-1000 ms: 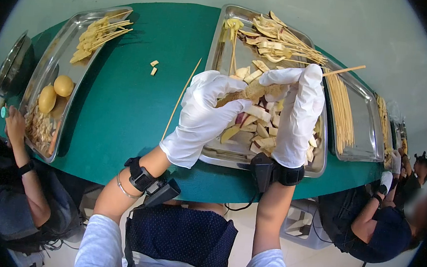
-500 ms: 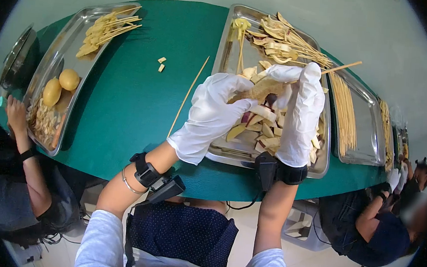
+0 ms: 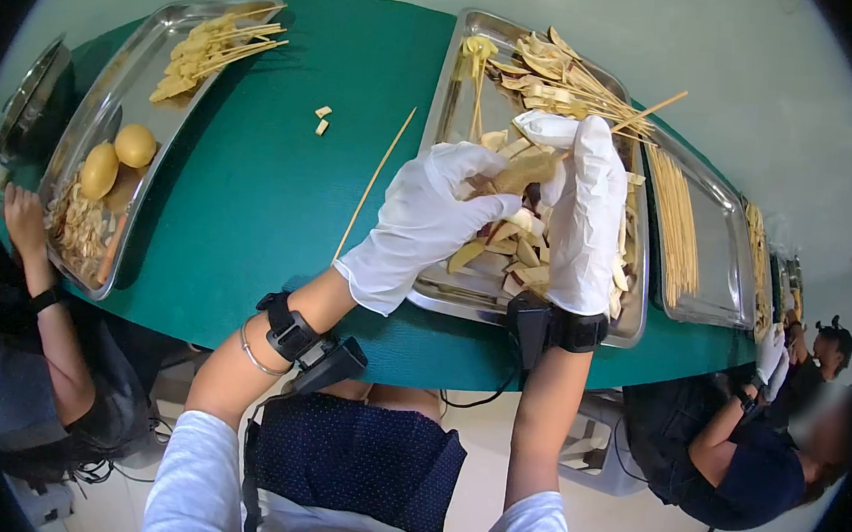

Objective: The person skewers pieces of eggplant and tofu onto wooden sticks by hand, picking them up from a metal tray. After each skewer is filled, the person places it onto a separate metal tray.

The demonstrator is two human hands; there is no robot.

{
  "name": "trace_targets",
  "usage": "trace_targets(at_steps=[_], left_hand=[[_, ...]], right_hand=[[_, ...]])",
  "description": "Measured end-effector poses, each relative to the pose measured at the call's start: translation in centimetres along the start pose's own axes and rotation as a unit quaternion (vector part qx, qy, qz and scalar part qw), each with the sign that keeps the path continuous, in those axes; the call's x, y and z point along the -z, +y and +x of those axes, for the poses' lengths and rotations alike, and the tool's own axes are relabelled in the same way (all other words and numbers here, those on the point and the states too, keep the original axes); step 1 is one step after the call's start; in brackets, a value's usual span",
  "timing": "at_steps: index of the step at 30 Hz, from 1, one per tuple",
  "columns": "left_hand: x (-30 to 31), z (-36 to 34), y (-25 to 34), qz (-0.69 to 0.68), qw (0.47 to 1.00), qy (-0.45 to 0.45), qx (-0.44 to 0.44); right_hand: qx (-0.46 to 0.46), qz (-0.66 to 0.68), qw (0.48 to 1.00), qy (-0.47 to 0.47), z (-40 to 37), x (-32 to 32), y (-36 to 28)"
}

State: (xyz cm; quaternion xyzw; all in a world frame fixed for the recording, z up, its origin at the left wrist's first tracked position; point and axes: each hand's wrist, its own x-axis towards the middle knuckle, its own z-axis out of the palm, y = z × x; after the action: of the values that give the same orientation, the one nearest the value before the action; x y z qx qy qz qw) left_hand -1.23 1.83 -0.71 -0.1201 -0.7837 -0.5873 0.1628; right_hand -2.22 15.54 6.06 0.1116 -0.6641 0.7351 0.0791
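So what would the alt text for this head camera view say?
The left hand pinches a slice and the right hand grips a skewer, both white-gloved, above a steel tray of cut pieces on a green table. A left tray lies nearby.

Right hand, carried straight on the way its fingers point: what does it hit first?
Probably the pile of skewered eggplant slices at the tray far end; the right hand may pass above it, height unclear.
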Motion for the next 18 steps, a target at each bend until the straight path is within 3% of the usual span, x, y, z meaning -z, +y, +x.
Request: trace_targets(at_steps=[2,5,11,18], left_hand=[[0.4,-0.1,0.9,0.021,0.999,0.005,0.026],[0.3,-0.1,0.6,0.029,0.999,0.033,-0.004],[0.3,-0.1,0.2,0.102,0.988,0.052,-0.102],[0.1,0.1,-0.3,0.055,0.995,0.075,-0.046]], right_hand=[[0.006,-0.019,1.000,-0.017,0.0,0.3,0.1],[0.007,-0.091,0.995,-0.033,-0.3,1.3,-0.5],[0.046,-0.072,0.995,0.059,-0.9,1.7,-1.3],[0.018,-0.130,0.991,-0.007,-1.8,1.5,-1.5]])
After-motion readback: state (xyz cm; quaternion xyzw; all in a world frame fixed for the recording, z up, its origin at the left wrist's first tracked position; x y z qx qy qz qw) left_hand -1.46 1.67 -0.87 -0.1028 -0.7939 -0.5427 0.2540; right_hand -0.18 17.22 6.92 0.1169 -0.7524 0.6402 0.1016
